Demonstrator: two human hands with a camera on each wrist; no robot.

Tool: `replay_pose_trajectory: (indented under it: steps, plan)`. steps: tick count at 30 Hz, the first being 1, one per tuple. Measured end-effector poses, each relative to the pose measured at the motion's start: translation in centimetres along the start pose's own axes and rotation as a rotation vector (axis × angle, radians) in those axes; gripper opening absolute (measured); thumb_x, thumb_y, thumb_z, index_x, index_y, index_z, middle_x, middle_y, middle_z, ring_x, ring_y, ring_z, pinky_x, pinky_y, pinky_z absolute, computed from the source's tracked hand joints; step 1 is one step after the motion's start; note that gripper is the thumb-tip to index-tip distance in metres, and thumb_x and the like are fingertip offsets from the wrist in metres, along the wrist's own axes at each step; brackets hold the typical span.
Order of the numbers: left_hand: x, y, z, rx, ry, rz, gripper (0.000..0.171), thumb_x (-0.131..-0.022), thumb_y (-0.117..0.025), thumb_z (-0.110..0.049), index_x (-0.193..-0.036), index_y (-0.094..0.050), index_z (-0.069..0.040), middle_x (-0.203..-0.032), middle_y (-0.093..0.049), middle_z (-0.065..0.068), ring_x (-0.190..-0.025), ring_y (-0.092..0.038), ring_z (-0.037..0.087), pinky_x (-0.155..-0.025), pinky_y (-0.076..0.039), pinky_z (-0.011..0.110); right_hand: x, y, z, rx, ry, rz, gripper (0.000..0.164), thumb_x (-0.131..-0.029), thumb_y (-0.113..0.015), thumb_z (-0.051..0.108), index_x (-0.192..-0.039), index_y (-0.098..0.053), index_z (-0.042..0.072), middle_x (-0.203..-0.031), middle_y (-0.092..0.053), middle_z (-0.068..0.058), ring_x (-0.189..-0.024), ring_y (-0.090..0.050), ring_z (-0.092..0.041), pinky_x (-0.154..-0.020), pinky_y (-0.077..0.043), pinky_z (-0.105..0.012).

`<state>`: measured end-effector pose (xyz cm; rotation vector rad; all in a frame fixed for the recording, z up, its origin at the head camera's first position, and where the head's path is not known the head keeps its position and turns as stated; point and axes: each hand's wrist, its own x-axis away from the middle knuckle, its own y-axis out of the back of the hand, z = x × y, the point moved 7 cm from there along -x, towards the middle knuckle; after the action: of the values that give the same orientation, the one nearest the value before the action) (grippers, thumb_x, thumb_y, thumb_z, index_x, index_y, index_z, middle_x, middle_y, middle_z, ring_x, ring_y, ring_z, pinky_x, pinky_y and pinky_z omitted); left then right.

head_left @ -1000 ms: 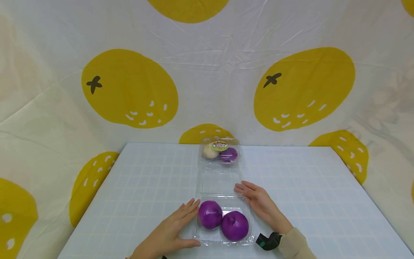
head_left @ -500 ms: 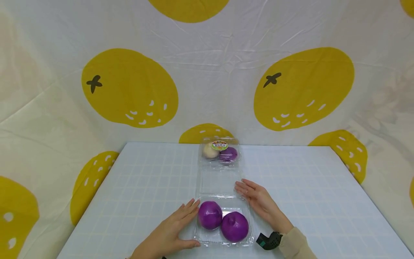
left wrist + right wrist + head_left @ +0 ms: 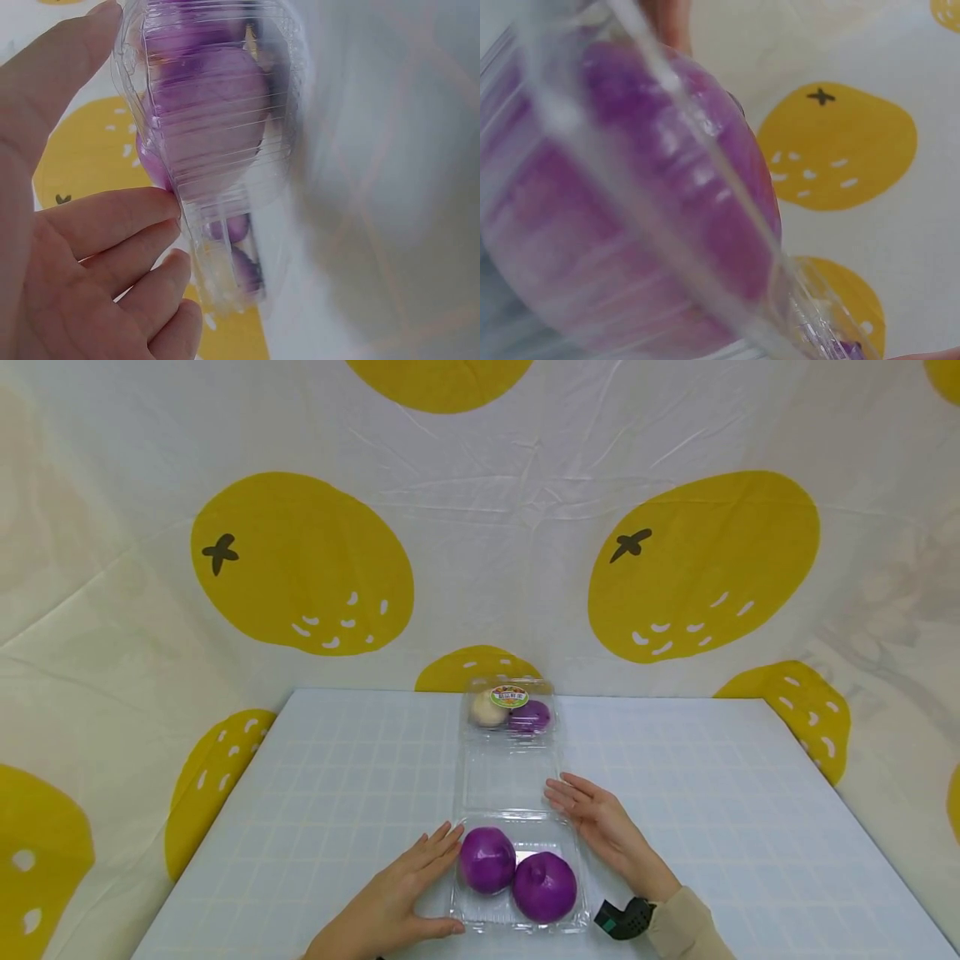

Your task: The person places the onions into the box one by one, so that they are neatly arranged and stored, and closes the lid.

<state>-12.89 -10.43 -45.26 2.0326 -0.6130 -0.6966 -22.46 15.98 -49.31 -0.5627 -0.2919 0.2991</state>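
An opened clear plastic clamshell box (image 3: pixel 480 912) lies at the near middle of the table, its lid (image 3: pixel 506 781) folded flat toward the back. Two round purple onions (image 3: pixel 487 860) sit side by side in its base; the right onion (image 3: pixel 545 887) has a nub on top. My left hand (image 3: pixel 397 893) is at the box's left side, fingers extended; in the left wrist view its fingertips (image 3: pixel 165 202) meet the rim. On the right side, my right hand (image 3: pixel 611 839) lies along the edge near the lid hinge, fingers nearly straight. The right wrist view shows mostly an onion (image 3: pixel 667 202) through blurred plastic.
Behind the lid stands a closed clear box (image 3: pixel 517 737) with a colourful label (image 3: pixel 509 697), holding a cream-coloured round item (image 3: pixel 489 714) and a purple one (image 3: pixel 530 717). A patterned cloth (image 3: pixel 495 552) hangs behind the white table (image 3: pixel 675 760).
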Motion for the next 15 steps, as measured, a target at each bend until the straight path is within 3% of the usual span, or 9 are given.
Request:
replay_pose_trajectory:
  steps: [4,11,15]
  plan:
    - [0.02,0.07,-0.16,-0.006,-0.014,-0.005,0.087,-0.083,-0.074,-0.053,-0.149,-0.044,-0.004,-0.161,-0.028,0.0,-0.147,-0.029,0.027,-0.117,-0.017,0.033,0.08,-0.09,0.04,0.018,0.01,0.01,0.067,-0.095,-0.03,-0.019,-0.154,-0.001,-0.009,-0.158,-0.01,-0.034,-0.144,-0.03,-0.037,-0.116,-0.03,-0.038]
    - [0.1,0.34,-0.52,-0.034,-0.044,-0.034,0.087,-0.084,-0.074,-0.053,-0.148,-0.045,-0.002,-0.161,-0.029,0.001,-0.146,-0.031,0.029,-0.117,-0.021,0.035,0.16,-0.2,0.13,0.009,0.029,0.017,0.069,-0.092,-0.03,-0.021,-0.154,-0.001,-0.009,-0.158,-0.011,-0.034,-0.145,-0.027,-0.039,-0.117,-0.029,-0.039]
    - [0.11,0.35,-0.56,-0.029,-0.046,-0.035,0.087,-0.083,-0.074,-0.053,-0.148,-0.045,-0.002,-0.161,-0.03,0.002,-0.146,-0.03,0.029,-0.118,-0.018,0.032,0.16,-0.13,0.29,0.036,0.035,-0.013,0.07,-0.091,-0.032,-0.021,-0.154,-0.004,-0.008,-0.158,-0.013,-0.033,-0.141,-0.037,-0.034,-0.116,-0.032,-0.038]
